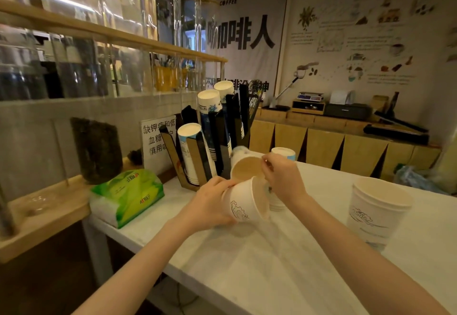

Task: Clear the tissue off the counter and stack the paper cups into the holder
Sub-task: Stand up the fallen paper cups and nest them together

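Observation:
My left hand (210, 203) grips a white paper cup (243, 205) tilted on its side above the white counter (284, 265). Just behind it, my right hand (284, 178) pinches the rim of a second, blurred cup (246, 166) whose brown inside faces me. A black and wood cup holder (197, 141) stands behind the hands with several slanted stacks of cups in it. A stack of large white cups (378, 210) stands at the right. Another small stack of cups (283, 153) sits behind my right hand. A green tissue pack (128, 196) lies at the counter's left end.
A printed sign (158, 139) stands left of the holder. A wooden shelf with glass jars (74, 67) runs along the left. A dark bag (96, 148) leans on the wooden ledge. Far right, a wooden sideboard (333, 146) carries a scale and a printer.

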A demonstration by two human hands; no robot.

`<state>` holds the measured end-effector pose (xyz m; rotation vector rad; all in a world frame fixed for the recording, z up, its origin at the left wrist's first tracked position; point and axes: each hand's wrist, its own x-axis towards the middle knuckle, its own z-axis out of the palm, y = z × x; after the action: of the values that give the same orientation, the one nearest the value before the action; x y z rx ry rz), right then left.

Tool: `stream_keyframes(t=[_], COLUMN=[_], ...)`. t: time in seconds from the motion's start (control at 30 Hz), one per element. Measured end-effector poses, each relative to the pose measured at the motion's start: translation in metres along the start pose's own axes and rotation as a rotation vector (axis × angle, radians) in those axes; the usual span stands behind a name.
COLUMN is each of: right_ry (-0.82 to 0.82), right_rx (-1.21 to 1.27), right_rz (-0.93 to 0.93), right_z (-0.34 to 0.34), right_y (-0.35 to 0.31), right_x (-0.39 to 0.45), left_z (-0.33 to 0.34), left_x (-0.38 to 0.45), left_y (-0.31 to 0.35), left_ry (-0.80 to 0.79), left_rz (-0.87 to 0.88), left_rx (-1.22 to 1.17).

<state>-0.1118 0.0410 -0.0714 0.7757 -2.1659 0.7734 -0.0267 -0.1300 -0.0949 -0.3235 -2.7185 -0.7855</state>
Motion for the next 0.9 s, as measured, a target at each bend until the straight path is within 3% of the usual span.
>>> stream_keyframes(t=[0.13,0.4,0.73,0.9], right_ry=[0.198,0.483,0.644,0.560], right_rx=[0.090,0.214,0.201,0.125], right_rz=[-0.037,0.203,0.459,0.559], right_z=[-0.029,-0.108,-0.243,-0.282], right_y=[-0.014,-0.003,0.028,0.040], right_x=[0.013,0.013,-0.014,-0.023], left_z=[0.003,0.009,0.034,0.040], left_x=[0.000,0.018,0.052,0.063], left_y=[0.010,0.055,0.140,0.164], left_ry=[0.021,0.081,0.071,0.132], left_rz=[0.008,0.038,0.154,0.149], left_rx=[-0.006,-0.225,-0.436,-0.428])
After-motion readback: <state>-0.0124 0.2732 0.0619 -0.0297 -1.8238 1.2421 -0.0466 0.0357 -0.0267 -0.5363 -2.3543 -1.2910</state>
